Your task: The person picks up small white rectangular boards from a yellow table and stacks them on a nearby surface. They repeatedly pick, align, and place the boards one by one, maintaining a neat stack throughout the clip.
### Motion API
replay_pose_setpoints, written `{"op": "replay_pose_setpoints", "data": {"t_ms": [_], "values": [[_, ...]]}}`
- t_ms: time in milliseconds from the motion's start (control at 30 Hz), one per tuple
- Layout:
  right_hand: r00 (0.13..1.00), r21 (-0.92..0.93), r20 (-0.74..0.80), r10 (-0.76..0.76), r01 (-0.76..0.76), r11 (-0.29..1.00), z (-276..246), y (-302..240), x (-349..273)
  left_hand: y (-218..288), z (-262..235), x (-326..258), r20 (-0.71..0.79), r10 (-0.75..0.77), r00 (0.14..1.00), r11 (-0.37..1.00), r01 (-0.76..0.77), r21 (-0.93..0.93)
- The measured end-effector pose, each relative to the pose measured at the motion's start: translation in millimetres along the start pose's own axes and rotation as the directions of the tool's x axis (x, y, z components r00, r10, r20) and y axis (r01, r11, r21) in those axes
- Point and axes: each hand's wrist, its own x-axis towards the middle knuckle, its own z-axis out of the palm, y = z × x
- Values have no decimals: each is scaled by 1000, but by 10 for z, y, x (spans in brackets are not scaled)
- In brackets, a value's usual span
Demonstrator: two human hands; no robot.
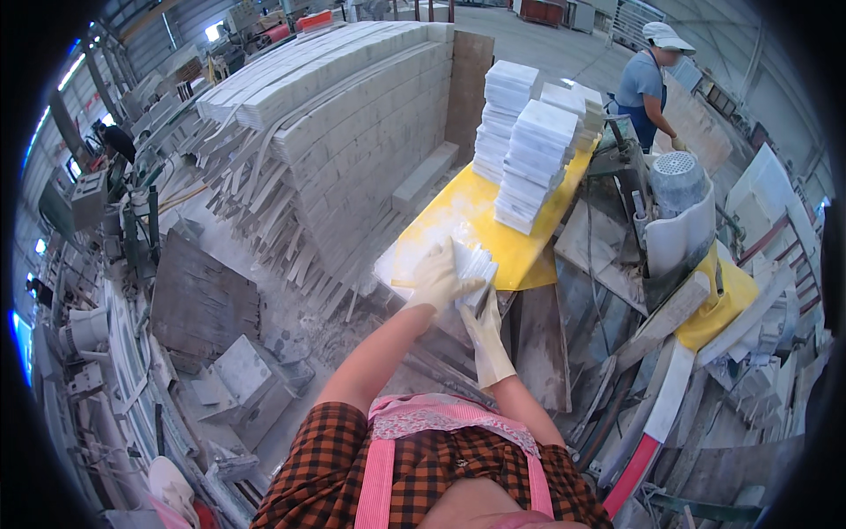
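Observation:
Both of my hands wear pale, cream-coloured gloves and are at a short stack of white stone tiles [477, 263] at the near end of a yellow-covered table [539, 249]. My left hand [434, 280] grips the stack from its left and near side, thumb toward the right. My right hand [482, 324] holds the near right edge from below, its fingers partly hidden by the tiles. Farther along the yellow cover stand taller stacks of similar tiles, one in front [535, 163] and one behind it [505, 119].
A high pile of long white stone strips [361, 132] rises left of the table, ends jutting out. Machinery with a grey motor [678, 183] stands at right; beyond it a person [648, 93] in a white cap works. Stone offcuts [242, 370] lie on the lower left.

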Motion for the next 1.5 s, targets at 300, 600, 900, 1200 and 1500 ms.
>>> {"op": "replay_pose_setpoints", "data": {"t_ms": [300,600,900,1200,1500], "values": [[999,-28,4,-37,37,999,-2,-27,-19,47,-95,15,70,-28,997,999,26,26],[963,70,-91,-253,259,963,192,399,89,434,-27,-234,-5,-85,996,973,84,216],[970,194,-67,-234,243,950,160,529,175,448,10,-188,-5,-123,992,974,121,193],[989,158,-24,-147,149,976,395,354,68,140,-175,104,121,199,973,933,-226,279],[995,173,88,-52,36,984,272,-79,-209,-169,-267,32,139,269,953,945,-289,154]]}}
